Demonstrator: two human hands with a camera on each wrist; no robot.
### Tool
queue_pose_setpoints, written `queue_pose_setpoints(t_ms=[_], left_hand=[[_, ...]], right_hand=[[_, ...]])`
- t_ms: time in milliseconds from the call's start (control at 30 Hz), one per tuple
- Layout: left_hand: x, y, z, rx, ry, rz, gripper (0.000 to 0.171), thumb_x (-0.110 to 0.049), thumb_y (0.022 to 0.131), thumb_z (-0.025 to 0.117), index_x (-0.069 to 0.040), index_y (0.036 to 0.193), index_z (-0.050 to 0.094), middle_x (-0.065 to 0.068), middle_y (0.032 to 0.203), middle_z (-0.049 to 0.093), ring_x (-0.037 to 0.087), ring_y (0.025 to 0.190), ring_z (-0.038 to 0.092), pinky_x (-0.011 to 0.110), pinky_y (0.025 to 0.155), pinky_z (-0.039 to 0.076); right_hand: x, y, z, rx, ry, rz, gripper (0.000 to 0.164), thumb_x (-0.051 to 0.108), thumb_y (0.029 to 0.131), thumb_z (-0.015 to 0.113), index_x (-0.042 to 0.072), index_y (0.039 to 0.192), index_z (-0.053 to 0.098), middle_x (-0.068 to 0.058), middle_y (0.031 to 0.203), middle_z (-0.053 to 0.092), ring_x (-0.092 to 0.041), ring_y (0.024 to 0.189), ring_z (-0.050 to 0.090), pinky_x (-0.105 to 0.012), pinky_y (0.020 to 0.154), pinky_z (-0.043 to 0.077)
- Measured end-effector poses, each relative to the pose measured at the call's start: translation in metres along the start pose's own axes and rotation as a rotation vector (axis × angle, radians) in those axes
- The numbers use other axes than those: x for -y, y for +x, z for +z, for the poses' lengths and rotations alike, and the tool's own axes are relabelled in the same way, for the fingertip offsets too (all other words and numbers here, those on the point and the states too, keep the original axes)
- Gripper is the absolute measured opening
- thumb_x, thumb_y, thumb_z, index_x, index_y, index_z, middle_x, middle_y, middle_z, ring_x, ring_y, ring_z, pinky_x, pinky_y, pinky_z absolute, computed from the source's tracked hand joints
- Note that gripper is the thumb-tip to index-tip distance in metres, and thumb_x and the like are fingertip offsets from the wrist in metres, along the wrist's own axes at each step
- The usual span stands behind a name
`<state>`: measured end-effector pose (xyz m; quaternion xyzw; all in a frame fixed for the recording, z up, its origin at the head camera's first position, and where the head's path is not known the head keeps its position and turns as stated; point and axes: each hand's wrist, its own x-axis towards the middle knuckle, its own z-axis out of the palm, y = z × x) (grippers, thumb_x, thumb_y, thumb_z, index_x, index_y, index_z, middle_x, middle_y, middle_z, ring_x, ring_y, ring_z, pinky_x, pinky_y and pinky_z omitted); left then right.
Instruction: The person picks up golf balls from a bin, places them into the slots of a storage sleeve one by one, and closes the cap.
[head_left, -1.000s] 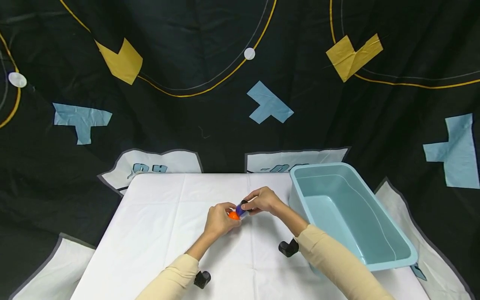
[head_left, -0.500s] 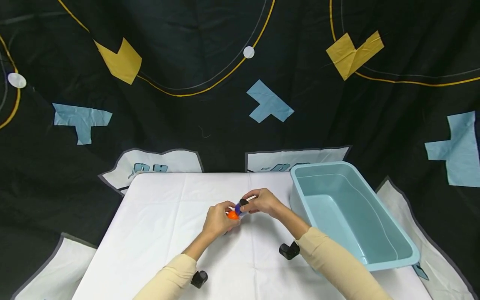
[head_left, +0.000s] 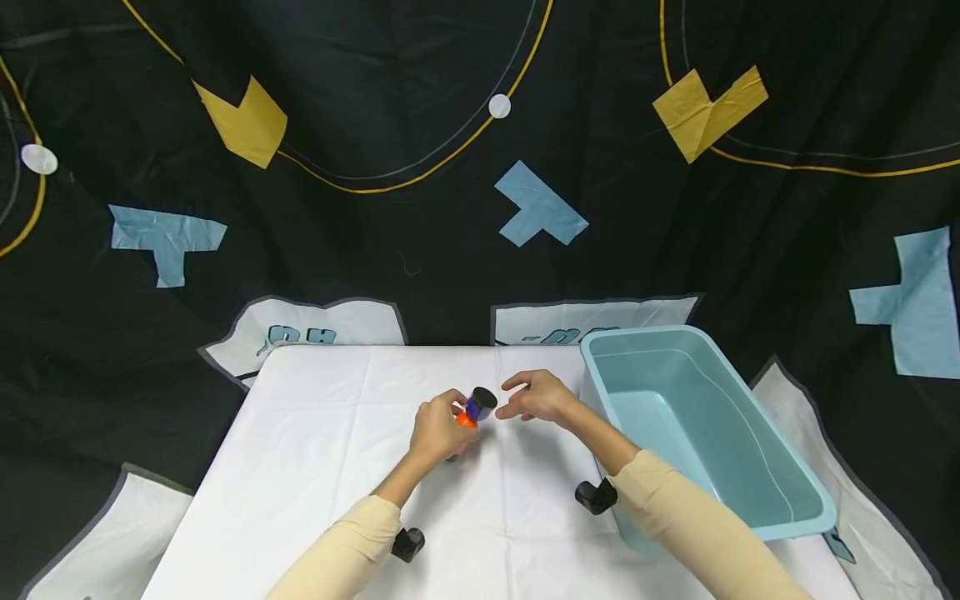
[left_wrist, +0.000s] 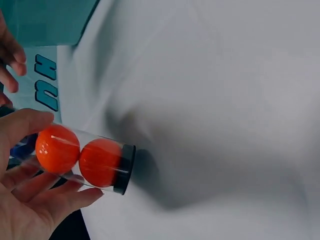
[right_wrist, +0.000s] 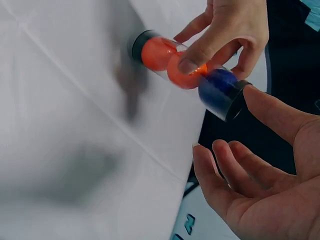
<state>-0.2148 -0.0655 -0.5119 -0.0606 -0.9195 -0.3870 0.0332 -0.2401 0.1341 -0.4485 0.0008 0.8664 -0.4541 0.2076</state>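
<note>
My left hand (head_left: 435, 427) grips a clear plastic tube (right_wrist: 192, 67) around its middle, holding it tilted above the white table. Inside are two orange balls (left_wrist: 58, 149) and one blue ball (right_wrist: 218, 90). A black cap (left_wrist: 125, 169) closes the lower end, and another black cap (head_left: 483, 398) sits on the upper end by the blue ball. My right hand (head_left: 542, 395) is just right of that upper cap, its fingers spread and holding nothing. In the right wrist view its thumb tip (right_wrist: 252, 95) overlaps the cap's edge.
A light blue plastic bin (head_left: 611, 392) stands on the right of the table (head_left: 315, 433), under and beside my right forearm. A black cloth backdrop (head_left: 420, 250) hangs behind the table. Black wrist mounts (head_left: 596, 497) hang below both forearms.
My right hand has let go of the tube's upper cap and moved slightly right, fingers opening. The left hand still holds the tube, whose upper cap now shows fully.
</note>
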Motion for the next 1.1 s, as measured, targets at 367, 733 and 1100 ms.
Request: queue_pose_setpoints(t_ms=[367,733,1100], left_hand=[[-0.018,0.027,0.021,-0.125,-0.088,-0.087,0.047,-0.005,0.065,0.086,-0.007,0.106,0.064,0.017,0.093,0.076,0.035,0.088,0.073,0.046,0.079,0.059],[-0.016,0.027,0.037,-0.163,-0.113,-0.139,0.043,-0.005,0.065,0.085,-0.009,0.101,0.063,0.019,0.094,0.077,0.037,0.090,0.074,0.047,0.080,0.059],[-0.005,0.023,0.017,0.017,0.019,-0.078,0.046,0.004,0.068,0.080,0.000,0.110,0.063,0.017,0.086,0.074,0.032,0.078,0.070,0.041,0.070,0.057]], right_hand=[[0.005,-0.007,-0.023,-0.014,-0.084,0.036,0.048,0.020,0.079,0.085,0.004,0.121,0.068,-0.005,0.086,0.074,-0.025,0.078,0.067,-0.029,0.068,0.052],[0.001,-0.009,-0.023,-0.023,-0.122,0.024,0.047,0.028,0.081,0.084,0.004,0.119,0.070,-0.007,0.080,0.069,-0.019,0.069,0.065,-0.030,0.069,0.055],[0.003,-0.013,-0.038,-0.088,-0.207,-0.038,0.043,0.029,0.087,0.079,0.003,0.119,0.070,-0.011,0.087,0.071,-0.023,0.074,0.070,-0.032,0.067,0.053]])
